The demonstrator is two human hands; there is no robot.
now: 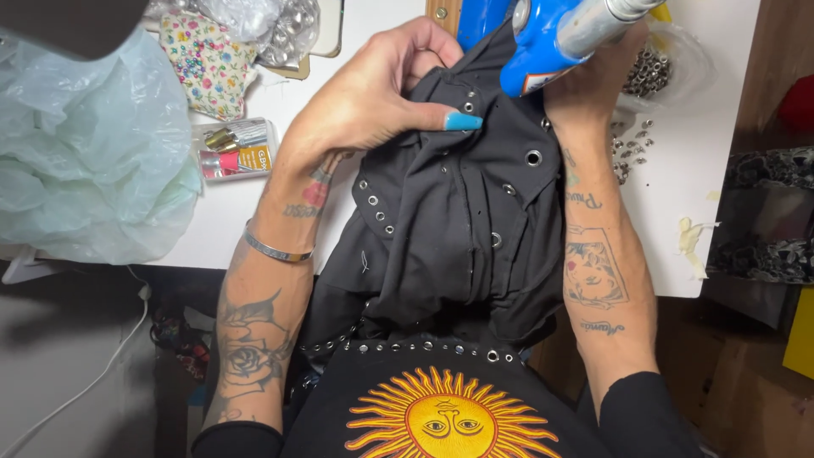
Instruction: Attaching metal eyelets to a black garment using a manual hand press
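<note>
left hand: fingers closed, pinching a fold, upper centre | right hand: clamped on blue press tool, top right | black eyeleted garment: centre frame, judged soft, light, floppy; best gripped beside the stiff metal eyelets | white table beneath

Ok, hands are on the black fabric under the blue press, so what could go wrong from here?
1. The left hand pinches the black fabric right beside the blue press; its thumb could get caught if the press closes.
2. The fabric is bunched in folds, so an eyelet might be set through two layers or off its mark.
3. Loose eyelets lie scattered by the right hand; the forearm could sweep them off the white table.
</note>
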